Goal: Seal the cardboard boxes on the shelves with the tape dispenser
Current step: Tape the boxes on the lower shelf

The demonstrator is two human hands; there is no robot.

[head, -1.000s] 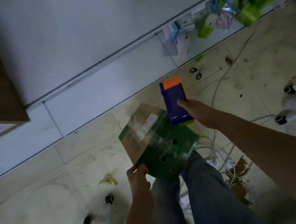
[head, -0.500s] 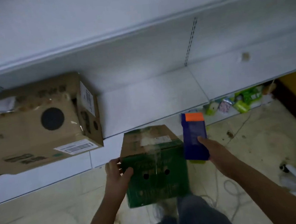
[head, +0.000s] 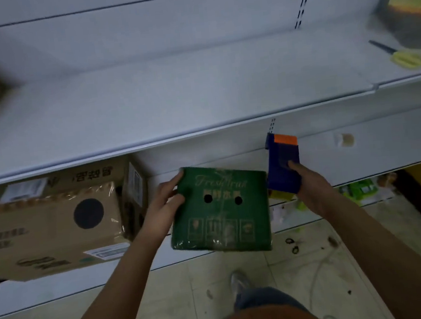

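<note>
A green cardboard box (head: 220, 210) with two round holes and gold print is held up in front of the lower shelf. My left hand (head: 163, 205) grips its left edge, thumb on the front face. My right hand (head: 311, 190) holds a blue tape dispenser (head: 282, 164) with an orange top, just right of the green box and touching its right side. A large brown cardboard box (head: 55, 227) with a black round mark and glossy tape lies on the lower shelf to the left.
A wide white upper shelf (head: 172, 98) spans the view. Yellow-handled scissors (head: 401, 56) and a dark container (head: 402, 22) lie at its right end. Small green packets (head: 360, 187) sit low on the right. A cable and debris lie on the tiled floor (head: 306, 266).
The view has risen from the floor to the shelves. Both hands lifted the green box and the dispenser up to the level of the lower shelf, the box's front now facing me.
</note>
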